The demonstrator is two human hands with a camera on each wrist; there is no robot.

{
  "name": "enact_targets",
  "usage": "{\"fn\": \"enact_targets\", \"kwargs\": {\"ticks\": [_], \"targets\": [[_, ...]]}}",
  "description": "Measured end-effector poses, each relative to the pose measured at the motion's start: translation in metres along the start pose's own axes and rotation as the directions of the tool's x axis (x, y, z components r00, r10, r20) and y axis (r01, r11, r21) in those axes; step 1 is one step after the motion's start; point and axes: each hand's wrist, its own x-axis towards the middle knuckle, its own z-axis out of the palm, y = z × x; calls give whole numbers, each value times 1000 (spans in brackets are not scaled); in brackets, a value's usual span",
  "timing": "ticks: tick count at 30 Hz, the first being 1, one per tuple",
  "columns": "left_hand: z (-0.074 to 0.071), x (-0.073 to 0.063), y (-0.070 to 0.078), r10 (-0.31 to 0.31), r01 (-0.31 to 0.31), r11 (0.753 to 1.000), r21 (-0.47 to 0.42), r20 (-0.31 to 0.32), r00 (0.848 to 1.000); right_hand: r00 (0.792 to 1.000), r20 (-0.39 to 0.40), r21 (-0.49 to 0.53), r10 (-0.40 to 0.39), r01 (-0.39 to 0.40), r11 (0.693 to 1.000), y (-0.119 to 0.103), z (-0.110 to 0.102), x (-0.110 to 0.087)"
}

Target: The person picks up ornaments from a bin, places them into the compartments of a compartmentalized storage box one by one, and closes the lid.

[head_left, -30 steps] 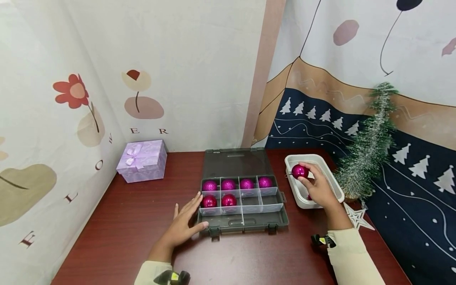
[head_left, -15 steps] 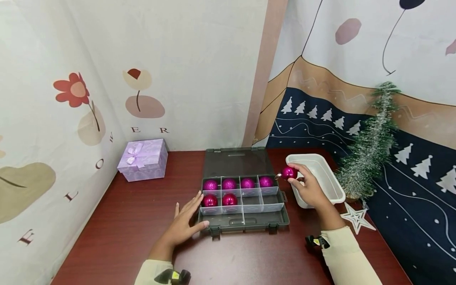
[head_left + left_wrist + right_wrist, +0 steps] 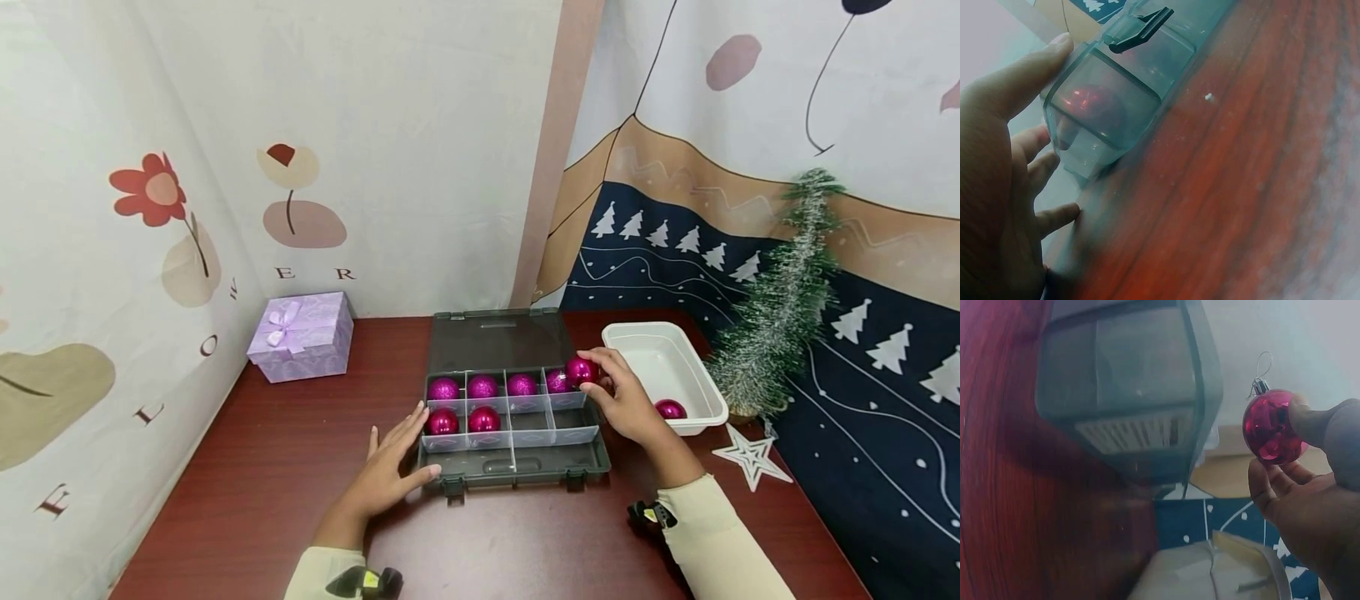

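Nearest are 2 pale sleeves, the left sleeve (image 3: 318, 573) and the right sleeve (image 3: 723, 537), over a red-brown surface (image 3: 480, 550). A gray see-through case (image 3: 551, 460) sits a bit farther, in the middle. It has 2 clips (image 3: 452, 485) on its near side, and both hang undone. The near row of the case has 2 wide parts.

The left hand (image 3: 386, 462) is at the left side of the case. Its fingers are long and spread, and it is not grasping; it just touches the case, with the thumb at the near left corner. Far over on the right, a white star (image 3: 752, 457) lies on the surface.

In the middle row of 4 slots, the 2 on the left each hold a shiny pink ball: 1 first ball (image 3: 442, 422) and 1 second ball (image 3: 483, 419).

The right hand (image 3: 633, 408) pinches a held ball (image 3: 582, 372), shiny and pink, between thumb and fingers. The held ball is up in the air by the far right part of the case. It has a silver cap with a thin loop.

The far row has 4 purple glitter balls (image 3: 443, 389), 1 in each slot. To the right is a white tub (image 3: 652, 354) with a tub ball (image 3: 670, 409), shiny pink, near its near end.

Farther back, the lid (image 3: 498, 343) of the case is open. A purple gift box (image 3: 303, 337) with a bow is far left, and a green tree (image 3: 780, 308) with white tips is far right. Behind is a cloth wall (image 3: 420, 167) with pictures.
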Motion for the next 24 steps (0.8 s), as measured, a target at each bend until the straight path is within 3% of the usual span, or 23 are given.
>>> {"fn": "enact_targets", "kwargs": {"ticks": [11, 24], "targets": [[1, -2, 1, -7, 7, 1000, -12, 7, 1000, 997, 65, 14, 33, -34, 999, -8, 14, -3], [0, -1, 1, -5, 5, 1000, -10, 1, 1000, 994, 104, -18, -37, 39, 999, -15, 30, -4]]}}
